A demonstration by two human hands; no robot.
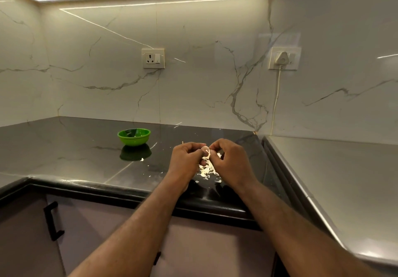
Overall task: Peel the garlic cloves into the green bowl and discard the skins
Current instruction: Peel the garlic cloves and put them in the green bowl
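Observation:
A garlic clove (205,148) is pinched between my left hand (187,160) and my right hand (228,160), both raised a little above the dark countertop (86,153). Fingers of both hands curl round the clove, and a strip of pale skin hangs from it. Below the hands lies a pile of garlic skins (207,171). The green bowl (134,136) stands upright to the left and farther back, apart from my hands, with something pale inside it.
Small skin scraps (142,159) dot the counter near the bowl. A grey appliance top (336,182) rises at the right. Two wall sockets (153,58) sit on the marble backsplash, one with a plug and white cord (277,95). Cabinet doors hang below the counter edge.

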